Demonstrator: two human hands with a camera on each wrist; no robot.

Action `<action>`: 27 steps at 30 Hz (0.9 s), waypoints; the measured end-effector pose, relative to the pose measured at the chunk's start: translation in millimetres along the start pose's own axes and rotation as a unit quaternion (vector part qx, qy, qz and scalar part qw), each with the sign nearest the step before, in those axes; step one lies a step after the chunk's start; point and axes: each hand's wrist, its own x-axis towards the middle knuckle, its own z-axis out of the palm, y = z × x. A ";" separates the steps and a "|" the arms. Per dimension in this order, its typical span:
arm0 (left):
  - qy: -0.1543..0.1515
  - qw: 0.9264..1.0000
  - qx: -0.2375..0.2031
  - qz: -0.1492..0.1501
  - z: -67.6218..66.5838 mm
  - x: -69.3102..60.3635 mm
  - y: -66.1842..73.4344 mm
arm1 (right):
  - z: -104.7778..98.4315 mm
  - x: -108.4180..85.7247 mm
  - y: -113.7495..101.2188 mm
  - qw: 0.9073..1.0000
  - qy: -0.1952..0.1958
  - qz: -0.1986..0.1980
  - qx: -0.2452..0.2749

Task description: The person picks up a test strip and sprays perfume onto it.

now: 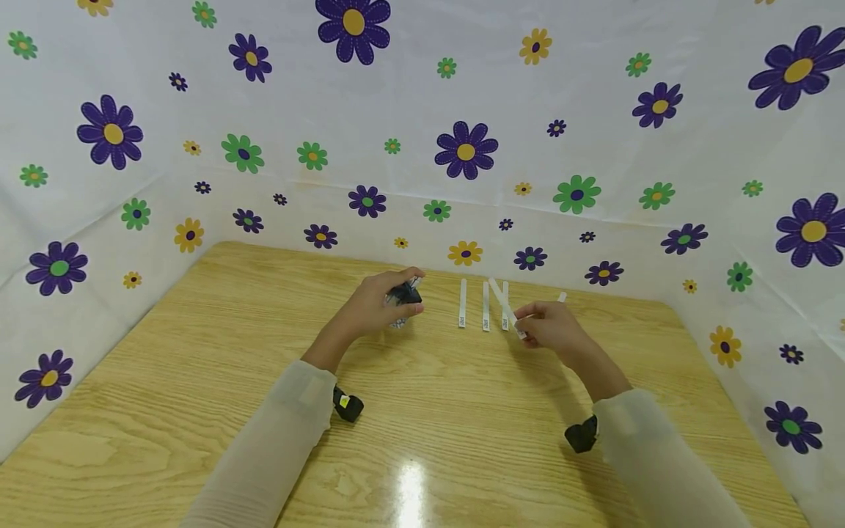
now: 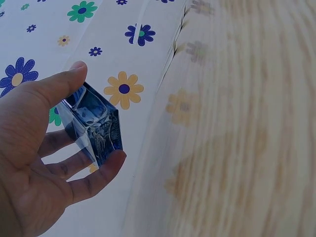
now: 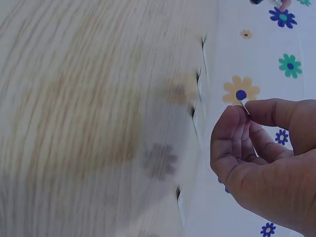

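In the head view, my left hand (image 1: 375,302) grips a dark blue, faceted glass perfume bottle (image 1: 405,293) over the back of the table. The left wrist view shows the bottle (image 2: 98,126) tilted between the thumb and fingers of that hand (image 2: 42,153). My right hand (image 1: 556,327) pinches one end of a white paper strip (image 1: 504,302), which slants toward the back left. Seen by the right wrist camera, the strip (image 3: 244,105) is nearly edge-on between thumb and fingertips of the hand (image 3: 266,163). Left of this hand lie several similar strips (image 1: 462,303), small print at their near ends.
Another white strip (image 1: 562,297) shows partly behind the right hand. The wooden table (image 1: 429,411) reaches back to a white cloth (image 1: 396,95) with printed flowers, which also hangs along both sides. Black wrist cameras (image 1: 348,405) sit at both wrists.
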 end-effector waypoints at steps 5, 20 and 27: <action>0.000 1.000 0.002 -0.001 0.4 -0.2 -0.9 | 9.9 -1.4 -6.9 1.000 -0.017 -0.019 -0.003; 0.006 1.000 -0.002 0.002 2.3 0.4 -1.3 | 44.8 -3.6 -30.0 0.998 -0.044 -0.050 0.001; 0.000 1.000 0.002 -0.003 3.9 1.2 -0.5 | 55.5 -4.4 -33.9 0.997 -0.052 -0.062 -0.003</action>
